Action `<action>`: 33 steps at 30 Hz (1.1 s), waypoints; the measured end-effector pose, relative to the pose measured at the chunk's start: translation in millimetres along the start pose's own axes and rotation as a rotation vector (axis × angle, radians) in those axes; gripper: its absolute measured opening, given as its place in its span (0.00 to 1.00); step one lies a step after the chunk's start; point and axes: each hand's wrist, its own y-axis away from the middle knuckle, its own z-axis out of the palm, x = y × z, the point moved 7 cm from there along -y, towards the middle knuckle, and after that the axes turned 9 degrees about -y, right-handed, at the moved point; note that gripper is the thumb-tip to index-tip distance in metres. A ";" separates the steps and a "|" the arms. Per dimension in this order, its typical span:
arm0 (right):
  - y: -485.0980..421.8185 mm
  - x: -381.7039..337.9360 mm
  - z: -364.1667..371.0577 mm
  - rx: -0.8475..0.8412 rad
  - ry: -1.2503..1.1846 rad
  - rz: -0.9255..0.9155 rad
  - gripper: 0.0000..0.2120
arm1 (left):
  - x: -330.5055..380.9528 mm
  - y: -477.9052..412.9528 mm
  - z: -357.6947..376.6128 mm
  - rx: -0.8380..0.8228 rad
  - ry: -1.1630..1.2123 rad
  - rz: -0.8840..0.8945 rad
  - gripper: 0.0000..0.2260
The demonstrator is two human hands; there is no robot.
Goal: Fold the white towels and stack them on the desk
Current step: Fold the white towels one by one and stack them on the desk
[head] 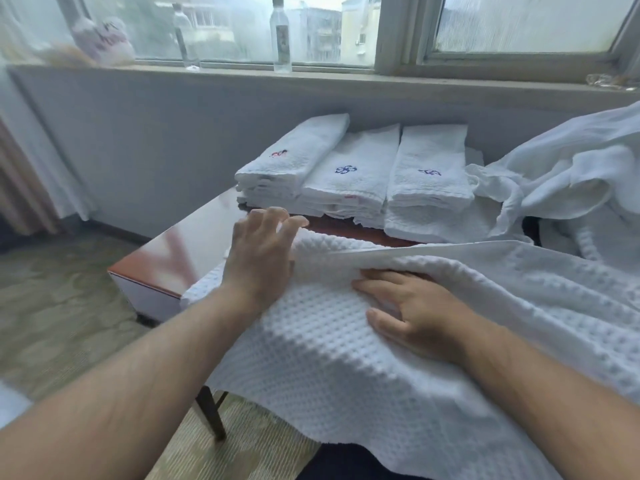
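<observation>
The folding step is under way: a waffle towel (329, 358) is lying over the worktop's (180, 251) near edge, lower centre. The left hand (259, 254) and right hand (412, 306) are pressing it flat, fingers straight and spread (gripping nothing). The next move is likely calling for pinching an edge, folding it over, then adding it to the stacks (349, 174) mid-frame.

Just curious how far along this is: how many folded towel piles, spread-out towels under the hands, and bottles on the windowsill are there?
Folded towel piles: 3
Waffle towel being folded: 1
Bottles: 2
Total: 6
</observation>
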 end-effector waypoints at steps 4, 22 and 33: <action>6.6 -3.3 -15.6 0.222 -0.105 -0.038 0.21 | 37.5 9.4 -14.0 0.137 0.060 0.057 0.24; 208.5 139.8 -107.5 0.610 -0.023 1.006 0.14 | 296.0 -12.5 -16.2 0.094 0.406 0.618 0.13; 222.9 172.0 -132.1 0.803 0.083 1.047 0.16 | 294.3 -16.1 22.7 -0.229 0.469 0.455 0.12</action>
